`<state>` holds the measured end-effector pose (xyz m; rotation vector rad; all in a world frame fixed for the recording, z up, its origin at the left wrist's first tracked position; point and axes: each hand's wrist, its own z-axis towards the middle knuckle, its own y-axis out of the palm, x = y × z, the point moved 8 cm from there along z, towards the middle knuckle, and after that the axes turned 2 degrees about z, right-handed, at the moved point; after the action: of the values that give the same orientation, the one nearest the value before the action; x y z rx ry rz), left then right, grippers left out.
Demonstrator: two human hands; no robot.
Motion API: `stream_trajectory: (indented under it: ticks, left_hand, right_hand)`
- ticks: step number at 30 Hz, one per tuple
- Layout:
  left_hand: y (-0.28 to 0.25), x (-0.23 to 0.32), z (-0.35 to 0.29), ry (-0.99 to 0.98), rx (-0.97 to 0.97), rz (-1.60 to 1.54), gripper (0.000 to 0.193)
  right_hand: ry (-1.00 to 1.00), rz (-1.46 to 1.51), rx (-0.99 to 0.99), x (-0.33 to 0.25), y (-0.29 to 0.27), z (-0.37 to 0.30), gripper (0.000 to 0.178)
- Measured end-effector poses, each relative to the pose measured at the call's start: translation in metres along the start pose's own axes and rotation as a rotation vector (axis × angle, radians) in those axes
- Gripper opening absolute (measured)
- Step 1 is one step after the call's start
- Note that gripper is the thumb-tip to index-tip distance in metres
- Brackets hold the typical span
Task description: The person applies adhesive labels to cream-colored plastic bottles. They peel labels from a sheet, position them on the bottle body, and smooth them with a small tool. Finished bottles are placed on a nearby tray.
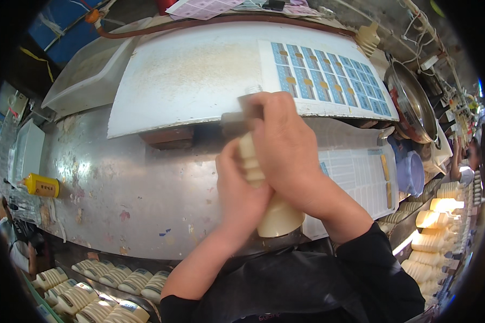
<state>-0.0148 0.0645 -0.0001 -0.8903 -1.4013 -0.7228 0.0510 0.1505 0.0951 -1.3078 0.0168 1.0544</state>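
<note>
In the middle of the frame, we see the cream ribbed bottle [280, 219]. The left hand [241, 188] has its fingers clamped on its side. The right hand [285, 137], just above, has its fingers curled on a dark object [235, 125], too blurred for us to name. At the upper right, we find blue labels [328, 78]; at the left, a yellow bottle [41, 186].

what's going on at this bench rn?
A person is working on a ribbed cream bottle over a metal bench. The left hand grips its body; the right hand is curled near its upper end, beside a dark item too blurred to identify. A blue-and-white label sheet lies on the white board beyond. More cream bottles lie lower left.
</note>
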Motion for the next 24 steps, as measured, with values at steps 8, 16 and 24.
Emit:
stream_trajectory:
  ticks: [8,16,24]
  left_hand:
    - [-0.006,-0.011,0.024,-0.084,0.038,0.016,0.062]
    - [-0.002,-0.023,0.028,-0.098,-0.026,-0.186,0.033]
    - [-0.016,-0.024,0.024,-0.065,0.034,-0.132,0.039]
  right_hand:
    - [0.085,0.146,0.081,0.059,-0.012,-0.007,0.032]
    - [0.05,0.337,0.168,0.101,-0.001,-0.015,0.032]
    - [-0.063,0.372,0.244,0.092,-0.02,-0.011,0.031]
